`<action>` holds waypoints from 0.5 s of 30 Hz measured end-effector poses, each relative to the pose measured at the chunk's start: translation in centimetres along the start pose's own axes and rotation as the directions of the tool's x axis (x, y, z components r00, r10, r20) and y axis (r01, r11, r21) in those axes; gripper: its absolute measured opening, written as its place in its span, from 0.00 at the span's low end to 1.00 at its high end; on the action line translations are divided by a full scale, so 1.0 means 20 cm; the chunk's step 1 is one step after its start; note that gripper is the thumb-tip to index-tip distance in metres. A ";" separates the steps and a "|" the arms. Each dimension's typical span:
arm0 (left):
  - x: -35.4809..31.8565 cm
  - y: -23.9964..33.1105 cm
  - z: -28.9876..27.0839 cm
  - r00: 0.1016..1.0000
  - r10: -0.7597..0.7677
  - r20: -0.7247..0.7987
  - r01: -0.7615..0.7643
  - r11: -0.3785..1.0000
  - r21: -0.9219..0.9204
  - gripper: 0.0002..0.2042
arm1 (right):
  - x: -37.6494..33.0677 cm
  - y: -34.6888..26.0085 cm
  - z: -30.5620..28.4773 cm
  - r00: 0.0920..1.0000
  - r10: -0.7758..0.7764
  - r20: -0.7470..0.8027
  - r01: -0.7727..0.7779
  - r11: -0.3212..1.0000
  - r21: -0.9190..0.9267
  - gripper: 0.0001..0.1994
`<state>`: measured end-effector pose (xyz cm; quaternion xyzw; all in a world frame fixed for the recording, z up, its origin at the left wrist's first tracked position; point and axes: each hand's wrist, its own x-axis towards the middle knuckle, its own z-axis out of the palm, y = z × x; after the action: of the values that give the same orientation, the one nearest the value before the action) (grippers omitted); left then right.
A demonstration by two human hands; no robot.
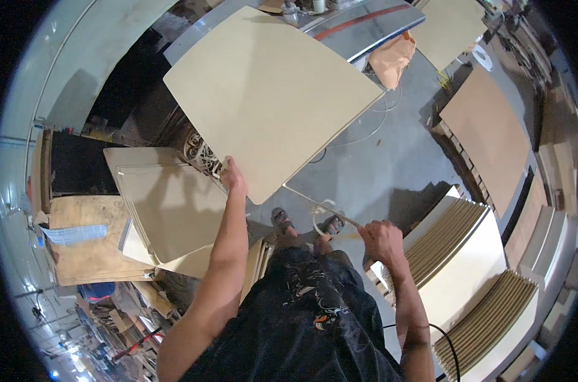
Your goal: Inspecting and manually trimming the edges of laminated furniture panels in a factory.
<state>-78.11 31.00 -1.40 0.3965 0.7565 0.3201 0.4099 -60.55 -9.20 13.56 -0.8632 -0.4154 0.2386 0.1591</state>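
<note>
A large cream panel (270, 95) lies in front of me, its near corner pointing toward my body. My left hand (233, 175) grips its left edge close to that corner. My right hand (383, 242) is closed, off to the right of the panel, around the end of a long thin strip (314, 200). The strip runs in a slant from the panel's near corner to my fist. A pale curl (315, 219) hangs about the strip's middle, above my feet. My fingers hide the strip's end.
Cream panels (181, 210) are stacked at the left, by a tangle of pale offcut strips (200, 153). Panels with ridged edges (486, 312) stand at the right. Farther off are a brown board (489, 134), a metal worktable (371, 28) and an orange bag (392, 60).
</note>
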 end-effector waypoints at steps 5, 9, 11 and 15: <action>0.13 -0.08 -0.06 0.985 0.034 0.170 0.001 0.979 -0.204 0.29 | 0.22 0.09 0.00 1.000 0.010 -0.006 -0.012 0.901 -0.434 0.24; 0.06 -0.05 -0.09 0.949 -0.010 0.316 0.046 0.993 -0.107 0.32 | 0.54 -0.08 0.39 0.963 -0.208 0.172 0.211 0.978 0.002 0.41; -0.10 -0.03 -0.11 0.946 -0.032 0.323 0.082 0.987 -0.140 0.33 | 0.66 -0.26 0.56 0.921 -0.213 0.326 0.155 0.968 0.195 0.39; -0.10 -0.28 -0.16 0.972 0.118 0.202 -0.114 0.993 -0.033 0.35 | 0.78 -0.55 0.77 0.984 -0.176 0.037 0.173 0.982 0.072 0.33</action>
<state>-82.12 25.97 -3.74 0.4664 0.6827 0.3093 0.4698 -67.55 10.99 1.43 -0.8122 -0.4843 0.2564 0.2001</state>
